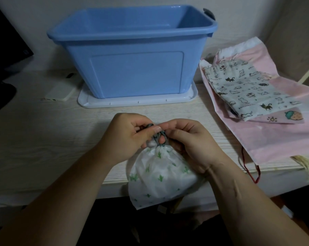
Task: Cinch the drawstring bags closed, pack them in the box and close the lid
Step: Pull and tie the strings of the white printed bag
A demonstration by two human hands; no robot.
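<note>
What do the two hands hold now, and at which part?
Both hands pinch the grey drawstring of the white cactus-print bag, just above its gathered neck.

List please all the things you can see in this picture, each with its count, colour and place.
box: one, blue, back centre, standing on its lid
lid: one, white, under the box
cactus bag: one, white with green prints, front edge
drawstring: one, dark grey, at the cactus bag's neck
cat bag: one, pale with cat prints, right, on pink bags
pink bags: at least two, pink, right
red cord: one, red, hanging off front edge, right
phone: one, pale, left of box
table: one, light wood, under everything
left hand: one, pinching the drawstring
right hand: one, pinching the drawstring
</note>
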